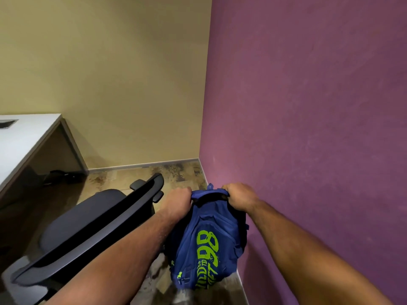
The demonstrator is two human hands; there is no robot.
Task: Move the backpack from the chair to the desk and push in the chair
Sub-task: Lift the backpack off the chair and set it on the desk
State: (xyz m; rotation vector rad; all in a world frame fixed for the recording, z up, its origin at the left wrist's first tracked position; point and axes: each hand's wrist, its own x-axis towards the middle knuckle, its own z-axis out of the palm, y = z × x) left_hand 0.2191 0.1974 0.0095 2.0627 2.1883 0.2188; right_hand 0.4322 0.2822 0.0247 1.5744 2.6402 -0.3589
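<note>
A blue backpack (207, 243) with lime-green lettering hangs in the air between my arms, to the right of the chair and close to the purple wall. My left hand (177, 200) and my right hand (241, 198) both grip its top edge, one at each end. The black office chair (88, 221) stands at lower left, its seat bare and its backrest toward me. The white desk (24, 142) is at the far left, its top partly cut off by the frame edge.
A purple wall (308, 128) fills the right side and a beige wall (121, 73) the back, meeting in a corner. Dark objects (61, 176) lie on the patterned floor (141, 175) under the desk. A dark cut-out (7, 123) is set in the desk top.
</note>
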